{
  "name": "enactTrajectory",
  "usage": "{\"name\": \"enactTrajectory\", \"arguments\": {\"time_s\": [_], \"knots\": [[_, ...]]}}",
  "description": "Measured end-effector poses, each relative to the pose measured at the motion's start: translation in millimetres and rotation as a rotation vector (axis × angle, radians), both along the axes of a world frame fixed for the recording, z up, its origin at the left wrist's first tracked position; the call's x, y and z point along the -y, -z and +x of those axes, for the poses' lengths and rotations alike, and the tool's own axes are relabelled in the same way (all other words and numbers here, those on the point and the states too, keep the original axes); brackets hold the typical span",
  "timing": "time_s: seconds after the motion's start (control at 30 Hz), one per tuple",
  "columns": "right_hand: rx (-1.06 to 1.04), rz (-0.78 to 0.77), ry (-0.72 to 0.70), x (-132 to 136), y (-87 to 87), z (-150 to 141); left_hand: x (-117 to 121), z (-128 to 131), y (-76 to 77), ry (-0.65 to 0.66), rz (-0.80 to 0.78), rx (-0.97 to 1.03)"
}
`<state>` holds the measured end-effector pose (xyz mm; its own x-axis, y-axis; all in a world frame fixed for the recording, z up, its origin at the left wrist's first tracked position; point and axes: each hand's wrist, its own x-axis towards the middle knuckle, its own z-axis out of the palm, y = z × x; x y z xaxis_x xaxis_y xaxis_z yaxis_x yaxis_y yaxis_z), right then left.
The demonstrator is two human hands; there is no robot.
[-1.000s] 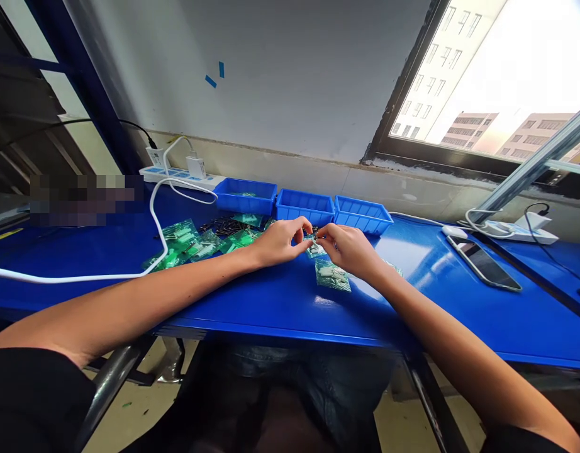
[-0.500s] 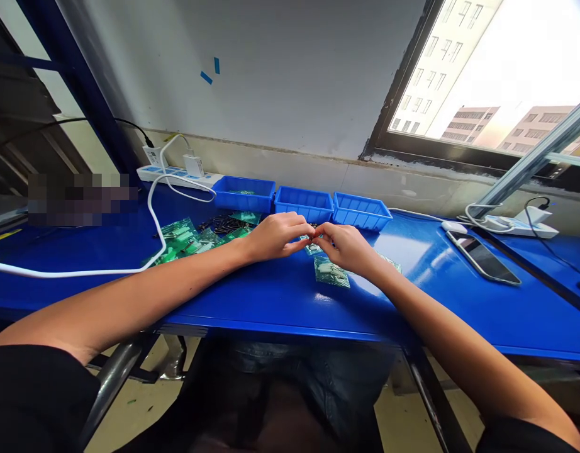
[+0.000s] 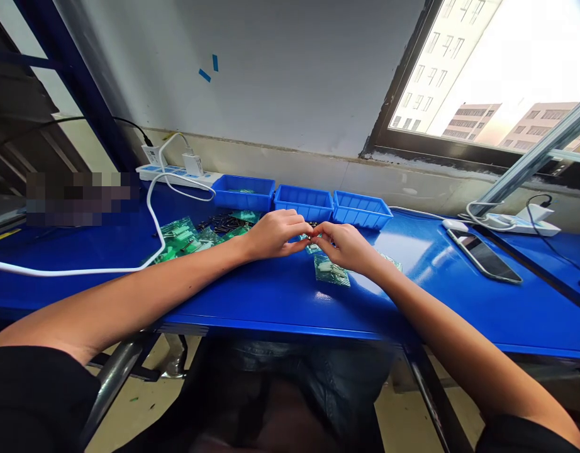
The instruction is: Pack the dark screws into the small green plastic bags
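Your left hand (image 3: 273, 236) and right hand (image 3: 344, 244) meet, both pinching a tiny dark part (image 3: 309, 238), too small to identify, on the near side of the middle blue bin (image 3: 321, 212), with a green-tinted plastic bag (image 3: 331, 272) nearer you.

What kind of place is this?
It looks like a workshop or factory bench, though I can't be sure. You can see a blue work table, three blue bins in a row, and little see-through green packets.
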<state>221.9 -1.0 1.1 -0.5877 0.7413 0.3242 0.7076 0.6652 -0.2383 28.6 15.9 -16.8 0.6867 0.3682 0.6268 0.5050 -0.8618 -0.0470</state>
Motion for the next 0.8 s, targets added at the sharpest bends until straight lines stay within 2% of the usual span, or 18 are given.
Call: {"name": "enactTrajectory", "arguments": {"time_s": [0.33,0.47,0.63,0.8], "knots": [[0.074,0.047,0.035,0,1.5,1,4,2,1.5,-0.006,-0.227,0.122],[0.058,0.112,0.021,0,1.1,1,6,3,1.1,-0.031,-0.305,0.182],[0.047,0.166,0.001,3,-0.4,1,9,6,1.2,0.0,-0.414,0.282],[0.068,0.19,-0.026,3,0.4,0,12,7,-0.8,-0.012,-0.502,0.256]]}}
